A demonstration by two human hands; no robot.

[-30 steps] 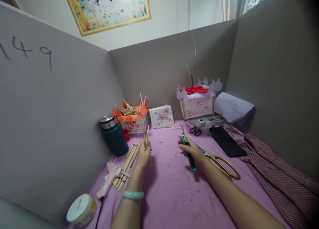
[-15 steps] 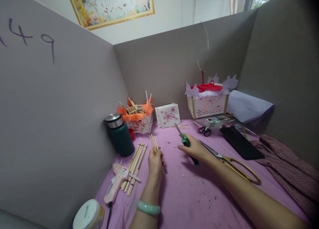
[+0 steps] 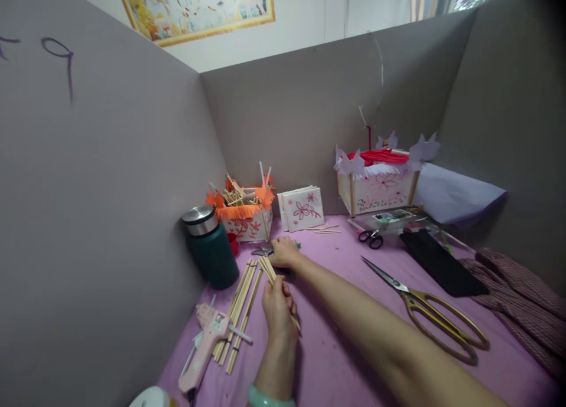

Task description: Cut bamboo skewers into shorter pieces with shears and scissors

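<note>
My left hand (image 3: 277, 304) is closed round a small bundle of thin wooden sticks (image 3: 267, 268), tilted up to the left above the purple table cover (image 3: 345, 336). My right hand (image 3: 285, 252) has crossed over to the left and grips the green-handled cutting pliers (image 3: 265, 251), whose metal tip pokes out left of the fingers, just beyond the held sticks. More loose sticks (image 3: 241, 301) lie on the cover left of my left hand. A pale green bangle (image 3: 269, 398) sits on my left wrist.
A pink glue gun (image 3: 204, 348) lies beside the loose sticks, a dark green flask (image 3: 210, 248) behind them. Gold scissors (image 3: 435, 315) lie right, small black scissors (image 3: 370, 237) farther back. Decorated paper boxes (image 3: 375, 186) and a black phone (image 3: 444, 262) stand by the grey partition walls.
My right hand has carried the pliers leftward across the table to the tips of the held sticks. My left hand has lowered slightly; the view has shifted left.
</note>
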